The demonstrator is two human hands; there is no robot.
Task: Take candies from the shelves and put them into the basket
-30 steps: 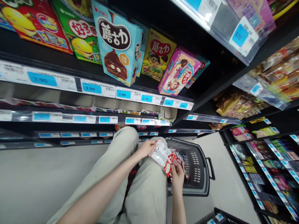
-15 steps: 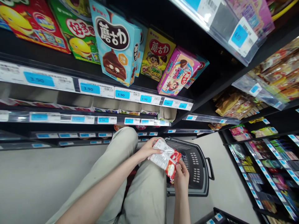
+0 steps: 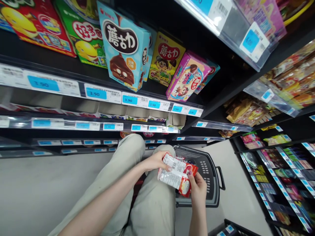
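A red and white snack packet is held between both hands above my right knee, its printed back with a barcode turned up. My left hand grips its left end, thumb lying on top. At the opposite end, my right hand pinches the red edge, thumb on the upper side. Just beyond the packet, a dark grey shopping basket sits on the floor, partly covered by the packet, hand and knee. Something red and dark shows inside the basket, too hidden to name.
Ahead is a shelf with a blue snack box, a yellow box and a pink box. Open display cartons line the shelf below. At the right stands another shelf of packaged goods. The pale floor lies between.
The packet has shifted slightly right and looks more spread out, showing more of its printed back. My right hand has moved right with it, while my left hand keeps its hold.
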